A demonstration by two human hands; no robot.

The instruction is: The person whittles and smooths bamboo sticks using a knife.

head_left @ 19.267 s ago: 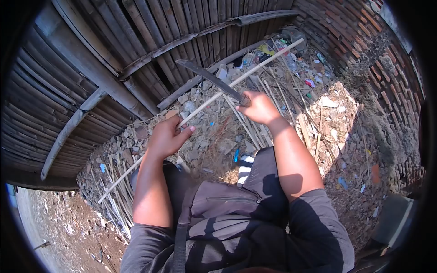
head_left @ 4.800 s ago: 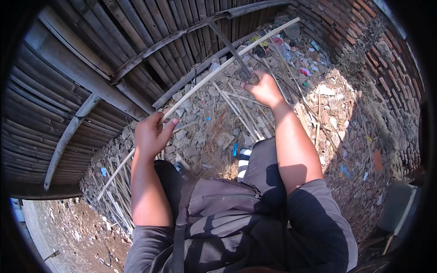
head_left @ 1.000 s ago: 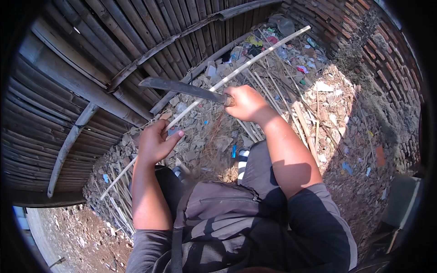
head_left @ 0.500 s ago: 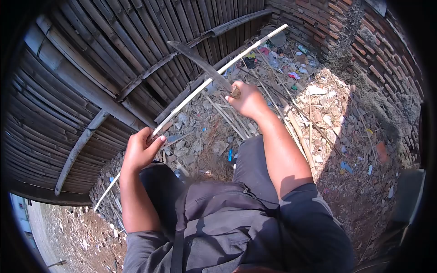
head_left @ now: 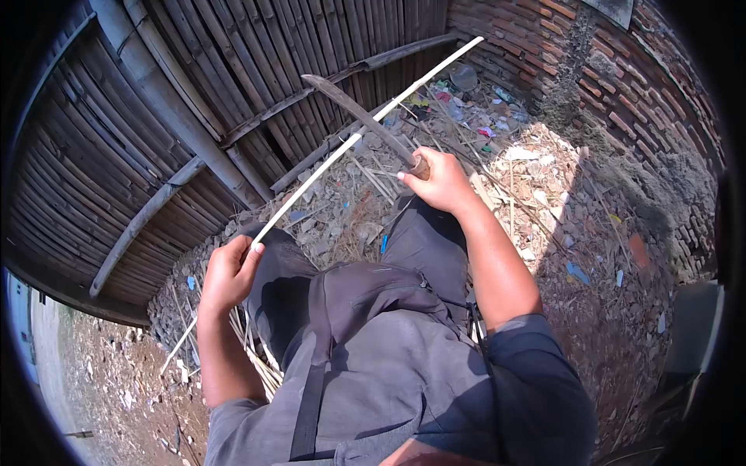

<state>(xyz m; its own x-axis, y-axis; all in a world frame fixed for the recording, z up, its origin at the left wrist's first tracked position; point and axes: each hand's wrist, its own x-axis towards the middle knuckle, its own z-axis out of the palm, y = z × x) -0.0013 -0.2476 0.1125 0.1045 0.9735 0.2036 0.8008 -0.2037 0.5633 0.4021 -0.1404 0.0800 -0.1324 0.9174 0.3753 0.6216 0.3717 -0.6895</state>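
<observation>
A long pale strip of bamboo (head_left: 309,185) slants from lower left to upper right across the view. My left hand (head_left: 225,276) is closed around it near its lower part, thumb pressed on top; the tail end comes out below my forearm. In my right hand (head_left: 443,183) is a machete (head_left: 345,100), gripped by its wooden handle. Its dark, worn blade points up and left and crosses the strip near the middle. The blade appears to rest against the strip, though the exact contact is hard to make out.
A bamboo slat wall (head_left: 241,70) stands close on the left and ahead. At the right rises a brick wall (head_left: 614,109). Rubble, litter and loose bamboo pieces cover the ground (head_left: 575,225). A dark waist bag (head_left: 373,286) sits on my lap.
My view has shifted a little. The right hand and machete have drawn slightly right and down toward me, while the left hand has moved slightly down with the strip still held.
</observation>
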